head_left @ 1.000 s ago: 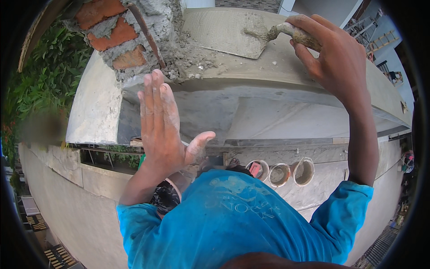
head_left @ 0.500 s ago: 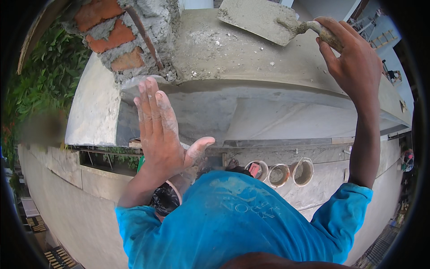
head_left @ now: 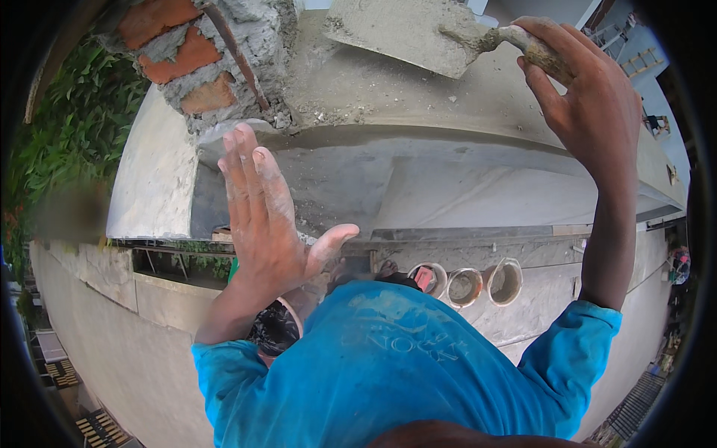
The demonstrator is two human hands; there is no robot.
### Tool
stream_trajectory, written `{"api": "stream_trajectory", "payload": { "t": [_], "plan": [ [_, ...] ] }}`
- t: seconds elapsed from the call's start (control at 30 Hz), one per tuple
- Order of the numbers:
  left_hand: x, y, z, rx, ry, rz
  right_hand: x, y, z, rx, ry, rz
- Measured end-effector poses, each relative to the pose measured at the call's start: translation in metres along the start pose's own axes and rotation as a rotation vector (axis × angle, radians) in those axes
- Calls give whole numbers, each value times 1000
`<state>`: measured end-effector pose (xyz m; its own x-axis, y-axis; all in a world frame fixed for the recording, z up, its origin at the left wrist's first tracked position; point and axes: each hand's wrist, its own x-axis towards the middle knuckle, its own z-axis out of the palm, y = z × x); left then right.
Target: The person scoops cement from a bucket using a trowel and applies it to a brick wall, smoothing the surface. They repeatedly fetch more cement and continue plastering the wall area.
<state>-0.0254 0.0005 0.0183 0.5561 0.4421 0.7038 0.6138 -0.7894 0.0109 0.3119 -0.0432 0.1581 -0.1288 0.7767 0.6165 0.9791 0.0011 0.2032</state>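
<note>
In my right hand (head_left: 594,93) is the wooden handle of a trowel (head_left: 407,33), its wide blade coated with grey mortar. The blade reaches left over a grey cement ledge (head_left: 418,104), close to a brick pillar (head_left: 179,52) with rough mortar. Whether the blade touches the ledge I cannot tell. My left hand (head_left: 265,209) is raised below the pillar's foot, holding nothing, fingers stretched upward and thumb out to the right. Pale dust whitens its fingers. Mortar crumbs (head_left: 336,116) lie along the ledge near the pillar.
Down on the ground stand several buckets, among them one with grey contents (head_left: 464,287) and one holding a red object (head_left: 426,279). A dark-filled tub (head_left: 275,328) is beside my left forearm. Green foliage (head_left: 75,127) grows at the left. A thin strip (head_left: 237,56) runs along the pillar.
The trowel blade has slid left along the ledge toward the pillar, and crumbs there have shifted with it. My left hand has barely moved.
</note>
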Motion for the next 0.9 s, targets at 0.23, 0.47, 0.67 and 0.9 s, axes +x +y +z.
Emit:
{"api": "stream_trajectory", "payload": {
  "t": [0.23, 0.47, 0.67, 0.9],
  "plan": [
    [3, 0, 1, -18, -21, -6, 14, 2, 28, -117, -77, 65],
    [7, -10, -1, 16, 31, -12, -5, -19, 3, 89, -93, -72],
    [11, -18, -2, 24, 76, -5, -11, -12, -12, 71, -1, -92],
    [13, -16, -2, 21, 70, -8, -9, -2, 5, 74, -72, -26]
  ]
}}
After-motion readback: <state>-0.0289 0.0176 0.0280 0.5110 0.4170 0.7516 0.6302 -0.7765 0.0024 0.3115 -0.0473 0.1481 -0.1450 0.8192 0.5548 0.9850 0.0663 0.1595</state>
